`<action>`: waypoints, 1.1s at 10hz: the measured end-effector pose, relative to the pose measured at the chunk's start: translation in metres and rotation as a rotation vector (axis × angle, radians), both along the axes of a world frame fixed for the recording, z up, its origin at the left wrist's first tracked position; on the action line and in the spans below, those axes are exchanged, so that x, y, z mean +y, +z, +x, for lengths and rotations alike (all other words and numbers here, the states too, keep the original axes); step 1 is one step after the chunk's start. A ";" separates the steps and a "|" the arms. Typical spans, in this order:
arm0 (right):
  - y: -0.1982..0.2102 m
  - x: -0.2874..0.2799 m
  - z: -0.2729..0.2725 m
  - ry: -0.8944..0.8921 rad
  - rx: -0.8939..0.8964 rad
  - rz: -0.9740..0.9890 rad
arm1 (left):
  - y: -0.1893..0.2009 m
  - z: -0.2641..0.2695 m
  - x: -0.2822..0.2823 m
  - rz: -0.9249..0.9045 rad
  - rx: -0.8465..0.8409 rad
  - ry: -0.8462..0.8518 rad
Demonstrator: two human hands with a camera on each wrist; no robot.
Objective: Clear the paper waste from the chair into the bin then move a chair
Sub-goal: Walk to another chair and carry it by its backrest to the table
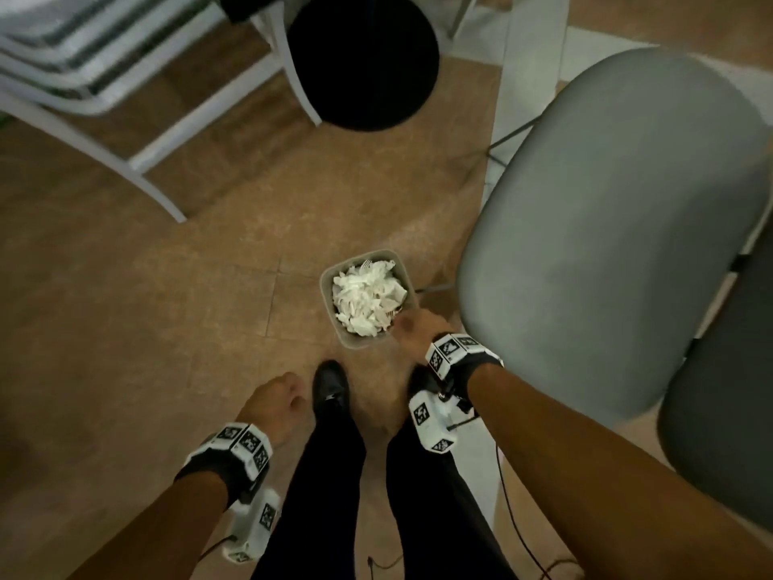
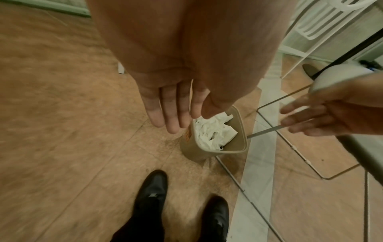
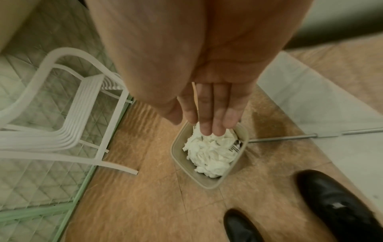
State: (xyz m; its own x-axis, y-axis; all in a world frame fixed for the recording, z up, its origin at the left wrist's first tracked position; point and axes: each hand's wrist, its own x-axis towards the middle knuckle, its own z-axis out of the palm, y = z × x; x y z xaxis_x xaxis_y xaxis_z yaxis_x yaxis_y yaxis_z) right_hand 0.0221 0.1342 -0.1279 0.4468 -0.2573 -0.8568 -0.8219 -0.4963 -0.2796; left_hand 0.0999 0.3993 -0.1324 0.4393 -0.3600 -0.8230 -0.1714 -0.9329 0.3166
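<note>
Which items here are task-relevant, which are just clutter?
Job:
bin
paper waste, already in the bin
grey chair, seat bare
right hand over the bin
left hand

Lying about:
white chair
black round base

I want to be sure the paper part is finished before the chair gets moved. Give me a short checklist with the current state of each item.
1. Paper waste is inside the bin: ok.
2. Grey chair seat free of paper: ok on the part in view; its right edge runs out of frame.
3. Right hand empty: ok, fingers straight over the bin.
4. Left hand empty: ok, fingers straight.
5. Bin stands clear of the chair: not ok, a thin metal chair leg ends right at its side.
6. Bin upright on the floor: ok.
</note>
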 end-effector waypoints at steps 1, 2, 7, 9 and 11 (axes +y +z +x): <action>0.045 -0.001 -0.061 -0.029 -0.024 -0.017 | 0.055 -0.019 0.052 0.064 0.045 0.078; 0.102 -0.003 -0.138 -0.124 0.107 -0.007 | 0.104 -0.044 0.108 0.119 -0.003 0.142; 0.204 0.048 -0.401 -0.384 0.332 -0.005 | 0.196 -0.073 0.220 0.179 -0.064 0.321; 0.222 0.130 -0.377 -0.906 0.099 -0.063 | 0.174 -0.014 0.208 0.111 0.015 0.351; 0.223 0.232 -0.385 -1.171 0.072 0.002 | 0.199 0.039 0.195 0.080 -0.002 0.242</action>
